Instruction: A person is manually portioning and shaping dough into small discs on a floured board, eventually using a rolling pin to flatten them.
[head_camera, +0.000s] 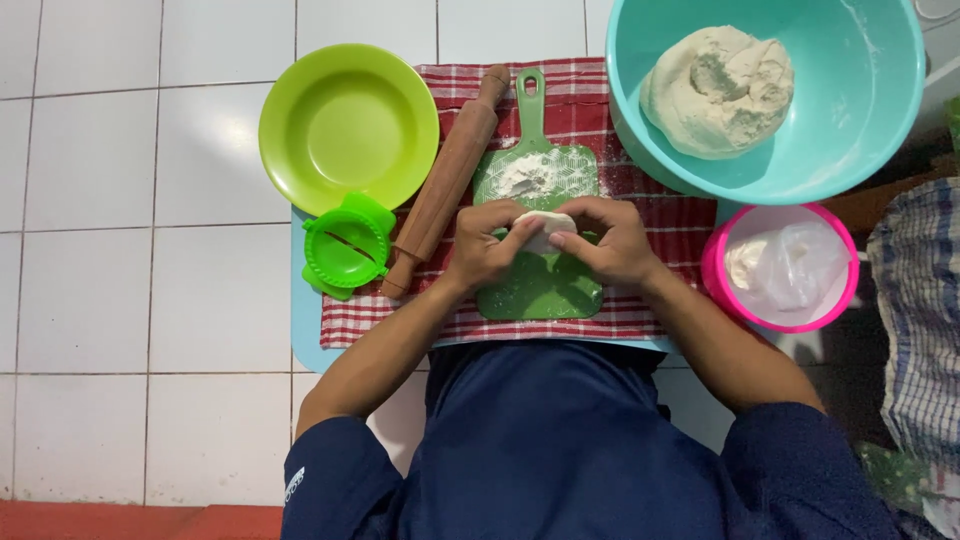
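While both hands are working over the green cutting board (540, 285), the left hand (487, 245) is closing its grip on the near-left edge of a small dough piece (545, 231), and the right hand (610, 240) is pinching the opposite edge. Dough is lying between the two grips, its long axis running left to right, equally near each hand. Further left are a green plate (348, 125), a green dumpling press (346, 250) and a wooden rolling pin (445, 185); rightward, a teal bowl (860, 120) is holding a large dough lump (718, 90).

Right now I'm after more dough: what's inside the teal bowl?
The teal bowl holds one big dough lump and flour dusting. The bowl's floor beneath it is hidden.
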